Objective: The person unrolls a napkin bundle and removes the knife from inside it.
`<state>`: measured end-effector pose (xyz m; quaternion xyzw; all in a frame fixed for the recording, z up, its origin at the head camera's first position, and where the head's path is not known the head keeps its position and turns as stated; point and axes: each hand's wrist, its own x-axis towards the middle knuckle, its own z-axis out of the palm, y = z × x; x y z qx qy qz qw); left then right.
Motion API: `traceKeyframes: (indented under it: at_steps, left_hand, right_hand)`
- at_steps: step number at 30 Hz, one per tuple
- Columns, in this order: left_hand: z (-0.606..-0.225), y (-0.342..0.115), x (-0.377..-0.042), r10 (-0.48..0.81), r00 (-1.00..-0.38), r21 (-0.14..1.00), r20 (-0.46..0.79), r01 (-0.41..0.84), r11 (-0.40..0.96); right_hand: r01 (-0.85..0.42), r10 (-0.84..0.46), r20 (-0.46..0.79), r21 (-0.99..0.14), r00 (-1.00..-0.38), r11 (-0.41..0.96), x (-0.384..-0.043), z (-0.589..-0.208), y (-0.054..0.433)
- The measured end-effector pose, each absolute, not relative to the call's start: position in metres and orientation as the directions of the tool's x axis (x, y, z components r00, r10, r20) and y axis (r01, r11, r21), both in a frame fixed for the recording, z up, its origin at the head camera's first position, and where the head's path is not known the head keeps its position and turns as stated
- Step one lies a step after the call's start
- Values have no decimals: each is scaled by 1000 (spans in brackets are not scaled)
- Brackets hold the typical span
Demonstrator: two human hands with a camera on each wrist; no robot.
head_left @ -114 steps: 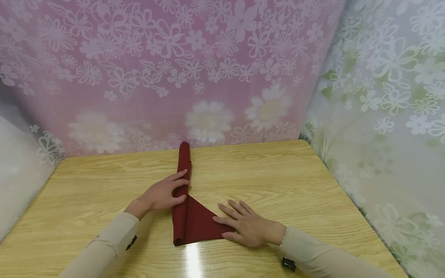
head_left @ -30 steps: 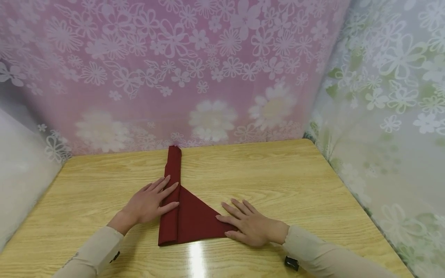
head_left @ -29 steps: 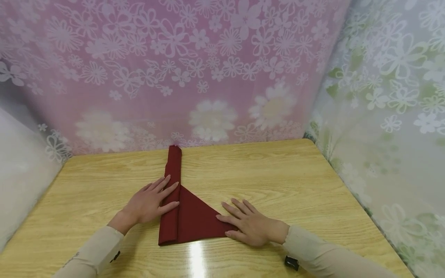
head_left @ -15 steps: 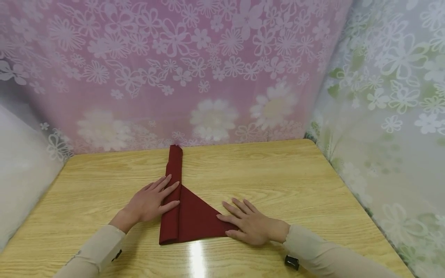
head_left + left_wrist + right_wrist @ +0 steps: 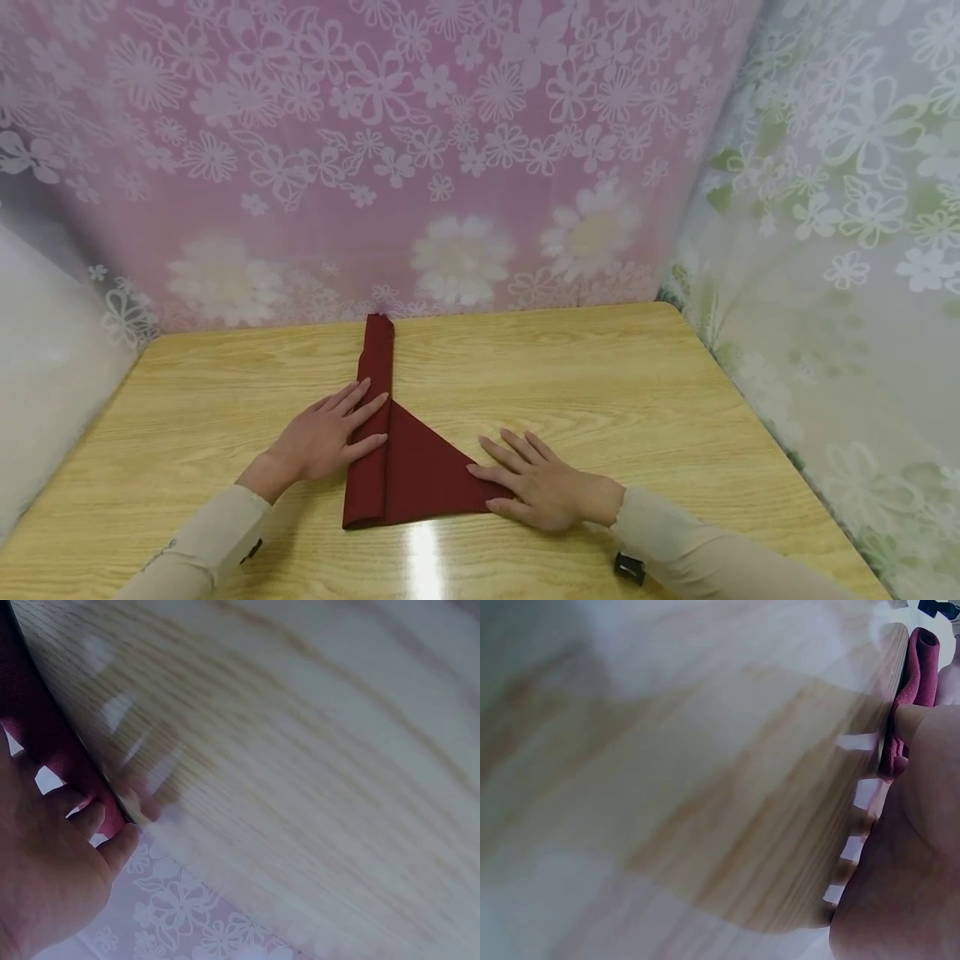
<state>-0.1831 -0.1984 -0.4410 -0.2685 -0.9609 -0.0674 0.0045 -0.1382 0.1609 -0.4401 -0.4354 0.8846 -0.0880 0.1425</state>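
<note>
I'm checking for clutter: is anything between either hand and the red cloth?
No, nothing visible. The left hand rests directly on the long strip of the cloth, and the right hand touches its tapering end. No other thing shows between them.

Wood-grain tabletop, folded dark-red cloth on it
</note>
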Motion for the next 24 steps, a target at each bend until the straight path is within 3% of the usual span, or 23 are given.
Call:
traceKeyframes:
  at_steps: [24]
  left_hand:
    - [-444,-198,-182,524,-850,143,45,525,839]
  right_hand:
    - [-737,-791,-189,-290,-582,611,-138,-441,160]
